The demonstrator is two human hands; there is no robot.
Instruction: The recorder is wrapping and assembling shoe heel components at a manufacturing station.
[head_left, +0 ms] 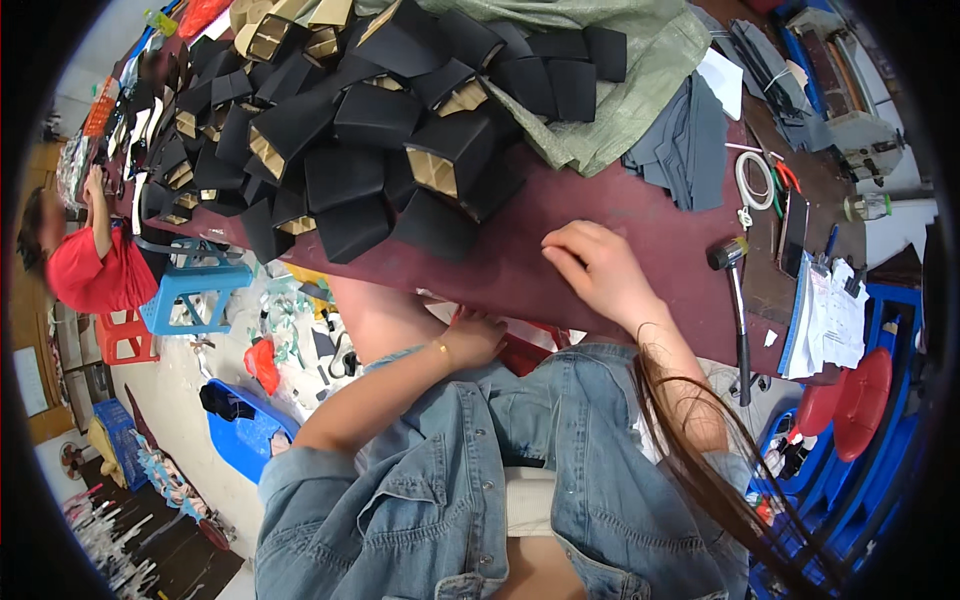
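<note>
My right hand [600, 268] rests on the dark red tabletop [560, 200], its fingers curled in toward the thumb, and nothing shows in it. Below the table edge, my left hand [475, 338] lies by my bare thigh, fingers loosely extended and holding nothing that I can see. Ahead and to the left is a big heap of black-covered blocks [345, 180] with tan, hollow-looking ends. The closest black block [438, 228] sits near the table edge, apart from both hands. Beside my left hand, a red plastic thing [525, 350] is partly hidden under the table.
A hammer [740, 320] lies at the right table edge, near papers [830, 320], a white cable coil [755, 180] and dark grey fabric pieces [680, 145]. Green sheeting [610, 120] lies behind. Left are a blue stool [200, 285], a blue bin [240, 430] and a person in red [100, 265].
</note>
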